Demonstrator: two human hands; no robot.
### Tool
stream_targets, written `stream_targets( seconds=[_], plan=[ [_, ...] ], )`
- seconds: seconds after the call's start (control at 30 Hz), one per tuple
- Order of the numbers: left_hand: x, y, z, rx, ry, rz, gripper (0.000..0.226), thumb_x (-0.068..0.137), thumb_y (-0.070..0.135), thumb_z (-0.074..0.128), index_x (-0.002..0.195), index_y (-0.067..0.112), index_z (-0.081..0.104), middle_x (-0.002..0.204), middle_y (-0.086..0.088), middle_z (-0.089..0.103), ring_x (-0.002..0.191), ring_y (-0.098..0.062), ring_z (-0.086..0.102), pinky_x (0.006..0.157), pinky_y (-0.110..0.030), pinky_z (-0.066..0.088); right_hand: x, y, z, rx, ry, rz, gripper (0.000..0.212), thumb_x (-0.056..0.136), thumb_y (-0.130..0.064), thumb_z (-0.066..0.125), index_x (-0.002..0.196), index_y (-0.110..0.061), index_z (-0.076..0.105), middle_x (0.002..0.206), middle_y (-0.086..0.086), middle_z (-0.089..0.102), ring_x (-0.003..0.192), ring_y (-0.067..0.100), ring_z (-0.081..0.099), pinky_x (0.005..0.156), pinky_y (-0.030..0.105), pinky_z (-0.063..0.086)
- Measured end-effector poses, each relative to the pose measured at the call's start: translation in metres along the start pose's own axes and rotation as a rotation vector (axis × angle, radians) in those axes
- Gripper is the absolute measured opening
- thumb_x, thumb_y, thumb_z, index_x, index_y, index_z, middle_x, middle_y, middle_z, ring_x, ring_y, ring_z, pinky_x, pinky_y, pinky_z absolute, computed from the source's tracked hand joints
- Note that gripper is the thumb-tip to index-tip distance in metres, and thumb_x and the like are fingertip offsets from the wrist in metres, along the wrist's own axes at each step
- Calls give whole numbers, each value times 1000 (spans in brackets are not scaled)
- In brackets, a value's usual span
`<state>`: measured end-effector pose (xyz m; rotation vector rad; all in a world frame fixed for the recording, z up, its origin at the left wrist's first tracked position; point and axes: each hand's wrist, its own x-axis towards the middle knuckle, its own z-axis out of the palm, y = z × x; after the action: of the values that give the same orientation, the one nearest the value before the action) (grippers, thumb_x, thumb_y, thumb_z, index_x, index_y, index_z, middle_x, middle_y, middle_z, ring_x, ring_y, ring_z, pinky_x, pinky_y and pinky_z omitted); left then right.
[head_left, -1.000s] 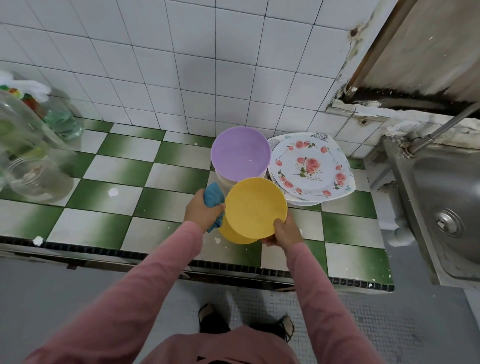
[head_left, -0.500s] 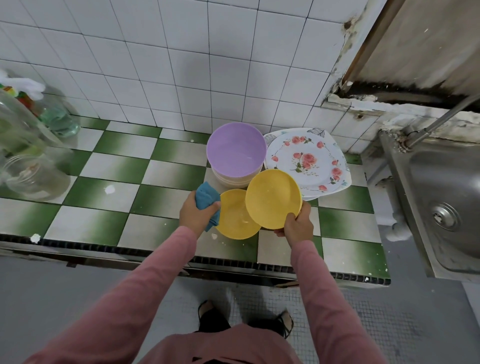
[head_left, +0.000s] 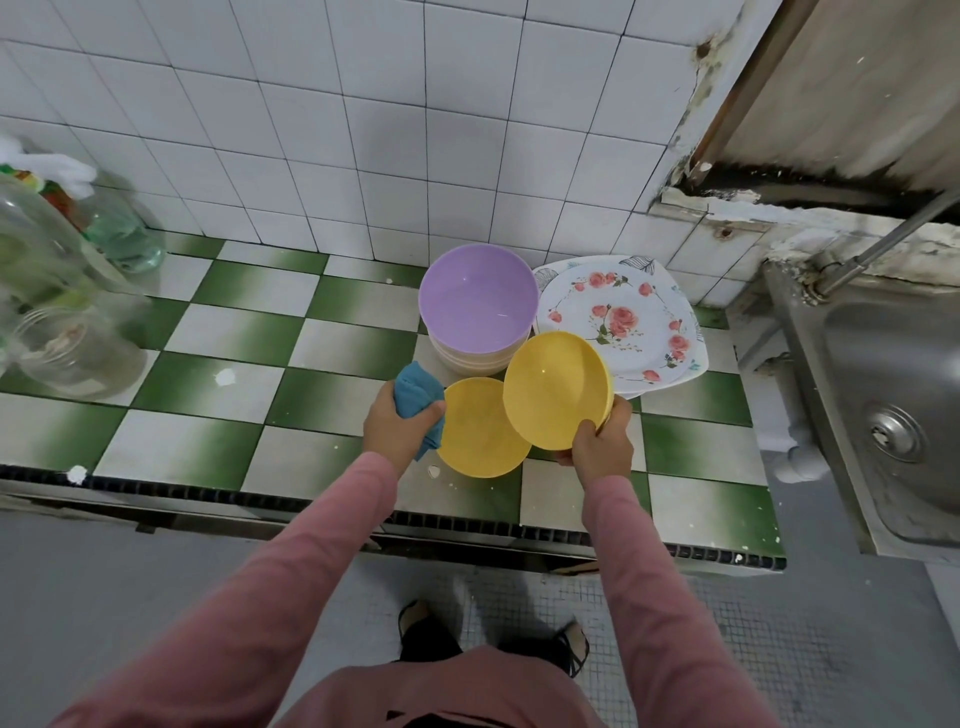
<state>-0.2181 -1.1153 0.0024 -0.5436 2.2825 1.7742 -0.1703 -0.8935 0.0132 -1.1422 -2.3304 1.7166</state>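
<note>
A: Where are we?

B: At a kitchen counter (head_left: 234, 374) with green and white squares. A white tile wall (head_left: 363, 130) stands behind it.

A: What sits on it?

B: At the back, a purple bowl (head_left: 478, 299) sits on top of a stack of pale bowls (head_left: 467, 361). Just beside it on the right is a flower plate (head_left: 623, 317), lying on another plate. A metal sink (head_left: 883, 389) is far over on the right. Glass jars (head_left: 78, 353) stand far over on the left.

A: And the hands?

B: They are apart, one on each side of two yellow bowls. Both arms wear pink sleeves.

A: What does the left hand (head_left: 397, 431) have?

B: It squeezes a blue cloth (head_left: 415, 387), with its fingers curled round it. The thumb is right at the rim of the low yellow bowl (head_left: 478, 431). That bowl is in front of the pale stack. I cannot tell if it rests on the counter or is held up.

A: And the right hand (head_left: 597, 447)?

B: It grips the tipped yellow bowl (head_left: 553, 389) by its bottom edge, thumb in front and fingers behind. The bowl is up off the counter and tilted, with its open side facing the person. It hides the right edge of the low yellow bowl and a bit of the flower plate.
</note>
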Motion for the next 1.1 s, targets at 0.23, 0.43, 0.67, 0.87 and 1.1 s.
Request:
stream_targets(
  seconds=[0.23, 0.43, 0.67, 0.87, 1.1],
  plan=[
    [1, 1, -1, -38, -23, 9, 41, 80, 20, 79, 113, 18, 53, 108, -6, 61, 100, -25, 60, 73, -34, 52, -8, 5, 4, -21, 18, -52, 51, 96, -1, 37, 143, -21, 31, 109, 7, 54, 86, 36, 65, 60, 34, 58],
    [4, 2, -1, -47, -24, 21, 44, 80, 20, 79, 115, 17, 53, 109, -6, 61, 100, -25, 61, 79, -36, 54, -11, 10, 10, -9, 30, -136, 55, 93, 2, 39, 143, -21, 29, 95, -10, 50, 83, 21, 57, 77, 55, 59],
    [1, 4, -5, -84, -54, 18, 48, 80, 21, 80, 119, 17, 52, 112, -6, 61, 100, -23, 60, 63, -25, 49, -19, 10, 18, 20, 53, -235, 58, 89, 9, 39, 138, -21, 32, 86, 3, 54, 76, 26, 55, 63, 30, 46],
    [-2, 3, -8, -174, -66, -5, 54, 77, 24, 83, 122, 15, 54, 113, -6, 63, 102, -23, 63, 69, -28, 54, -25, 5, 21, 55, 64, -303, 57, 90, 10, 41, 131, -29, 30, 81, 7, 51, 71, 25, 52, 63, 24, 45],
    [-7, 11, -7, -217, -66, -12, 47, 82, 30, 79, 120, 17, 54, 112, -6, 63, 100, -22, 64, 66, -26, 54, -28, -3, 21, 116, 107, -366, 56, 86, 7, 40, 136, -16, 30, 78, 0, 49, 67, 19, 52, 56, 13, 44]
  ],
)
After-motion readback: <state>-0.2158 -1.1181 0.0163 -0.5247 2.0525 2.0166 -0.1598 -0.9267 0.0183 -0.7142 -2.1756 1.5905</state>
